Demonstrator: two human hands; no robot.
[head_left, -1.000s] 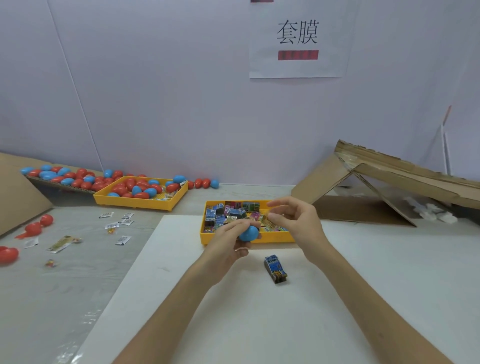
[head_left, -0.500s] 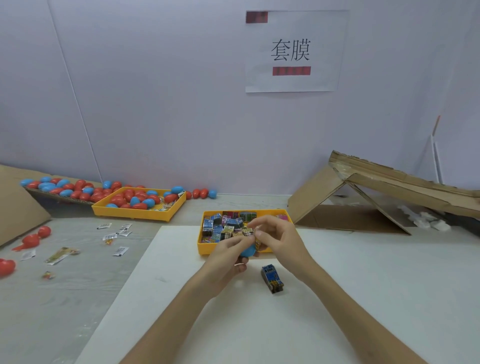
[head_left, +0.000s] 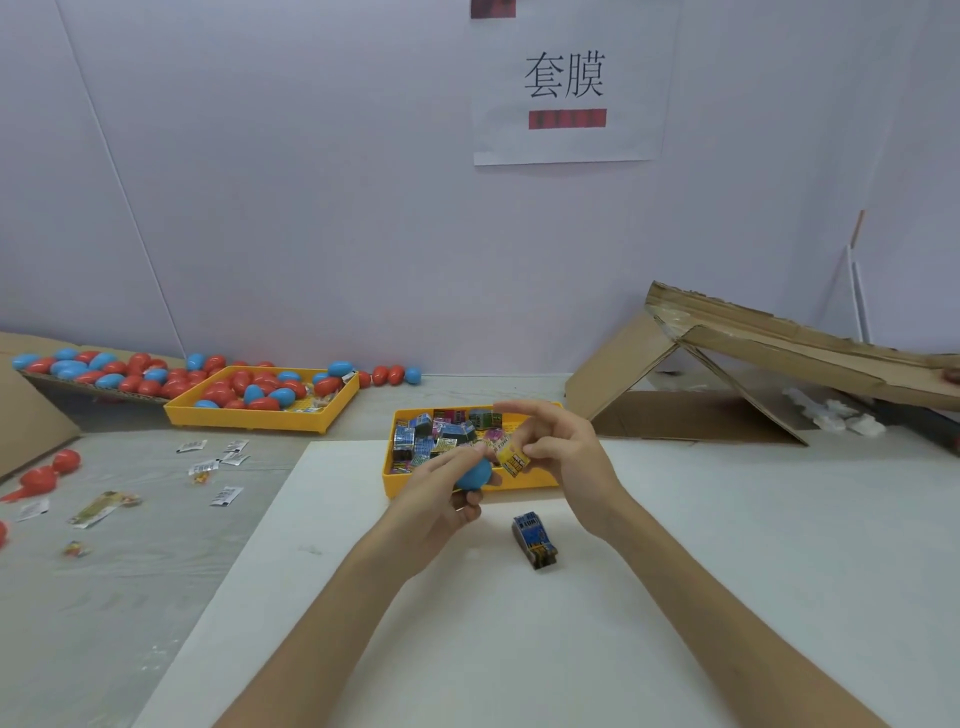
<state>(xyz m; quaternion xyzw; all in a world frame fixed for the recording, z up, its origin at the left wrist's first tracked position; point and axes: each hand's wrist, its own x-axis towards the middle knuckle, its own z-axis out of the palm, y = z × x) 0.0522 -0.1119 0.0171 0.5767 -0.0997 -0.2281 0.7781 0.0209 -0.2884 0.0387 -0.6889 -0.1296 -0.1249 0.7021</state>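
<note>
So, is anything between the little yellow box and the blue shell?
Nothing visible does: the right hand pinches the yellow box close beside the blue shell that the left hand holds.

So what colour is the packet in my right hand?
The packet is yellow with dark print, seen in the head view.

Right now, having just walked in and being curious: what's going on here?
A person's left hand holds a blue egg while the right hand pinches a yellow box beside it, by a yellow tray of such boxes. One blue box lies on the white board. More eggs fill a second tray at left.
</note>
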